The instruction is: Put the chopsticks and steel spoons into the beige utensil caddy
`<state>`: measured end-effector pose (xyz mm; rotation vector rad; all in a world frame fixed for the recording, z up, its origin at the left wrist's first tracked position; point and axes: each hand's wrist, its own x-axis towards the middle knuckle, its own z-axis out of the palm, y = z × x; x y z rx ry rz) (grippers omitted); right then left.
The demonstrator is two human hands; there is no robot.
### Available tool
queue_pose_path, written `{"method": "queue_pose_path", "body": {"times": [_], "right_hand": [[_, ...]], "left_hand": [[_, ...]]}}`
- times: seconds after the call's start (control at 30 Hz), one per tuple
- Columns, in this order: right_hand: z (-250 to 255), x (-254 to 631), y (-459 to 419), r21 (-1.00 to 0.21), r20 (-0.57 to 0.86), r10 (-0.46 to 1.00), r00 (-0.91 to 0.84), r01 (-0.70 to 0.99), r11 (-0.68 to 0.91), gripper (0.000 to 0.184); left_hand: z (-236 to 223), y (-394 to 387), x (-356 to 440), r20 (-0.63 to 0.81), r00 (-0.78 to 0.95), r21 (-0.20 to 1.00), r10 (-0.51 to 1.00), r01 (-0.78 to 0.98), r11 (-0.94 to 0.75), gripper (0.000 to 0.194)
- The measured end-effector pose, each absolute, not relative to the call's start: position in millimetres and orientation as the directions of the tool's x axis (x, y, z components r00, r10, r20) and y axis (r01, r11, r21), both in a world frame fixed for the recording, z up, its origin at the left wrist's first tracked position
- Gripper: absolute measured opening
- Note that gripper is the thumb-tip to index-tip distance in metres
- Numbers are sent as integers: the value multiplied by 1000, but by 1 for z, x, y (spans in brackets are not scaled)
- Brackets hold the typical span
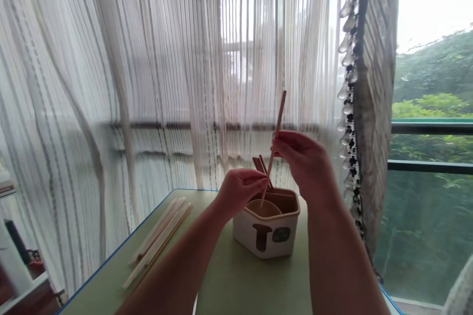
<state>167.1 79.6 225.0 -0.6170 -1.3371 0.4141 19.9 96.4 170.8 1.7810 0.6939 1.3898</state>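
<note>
A single chopstick [280, 115] stands nearly upright, tilted to the right, over the white holder [244, 231] with its brown rim. My right hand [305, 160] pinches it around the middle. Lower down, my left hand [242, 188] also pinches it between thumb and fingers, just above the rim. Its bottom end is inside the front compartment. Behind my left fingertips, several dark chopsticks [255, 162] stick up from the holder's back part. On the left of the table lies a bundle of pale chopsticks [162, 236], partly hidden by my left forearm.
The pale green table [221, 285] has a blue edge. Sheer striped curtains [166, 69] hang right behind it, with a beaded trim [347, 59] at the right. Beyond the window on the right are dark railings [428, 129] and trees.
</note>
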Motion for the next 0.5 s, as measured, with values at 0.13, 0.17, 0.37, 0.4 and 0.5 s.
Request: {"method": "queue_pose_path", "body": {"times": [0.13,0.17,0.37,0.4,0.5], "right_hand": [[224,187,84,-597,783,560,270,75,798,25],[224,189,85,-582,791,534,298,97,808,25],[221,189,93,-569,813,468,347,298,767,19],[220,188,95,-572,816,480,322,324,754,19],[218,187,99,-568,823,501,269,350,745,20]], "left_hand": [[181,109,49,593,252,788,765,14,-616,21],[182,113,55,604,256,775,755,28,-631,20],[174,129,68,581,286,780,762,72,-622,21],[171,130,67,573,299,778,763,94,-621,22],[166,133,63,595,281,751,753,137,-645,21]]}}
